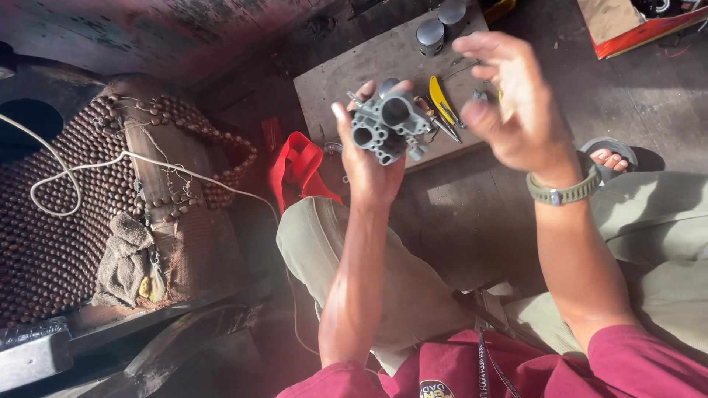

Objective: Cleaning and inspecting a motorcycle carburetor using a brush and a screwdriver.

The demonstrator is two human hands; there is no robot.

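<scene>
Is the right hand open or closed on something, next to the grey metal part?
Open. The right hand hovers with fingers spread, holding nothing visible, beside the grey metal part, which the left hand grips.

The cast metal carburettor body (389, 127) I hold is dull grey. My short sleeves (516, 368) are maroon, my trousers (413, 287) pale khaki, my wrist strap (564, 193) olive green. A bright red strap (299, 166) lies on the dark floor (472, 214). On the brown board (354, 74) sit two silver-grey cylinders (431, 35) and a yellow-handled tool (440, 99). The beaded seat cover (51, 236) is brown, rows of round beads, with a white cord (74, 166) and grey-brown rag (122, 258).
</scene>
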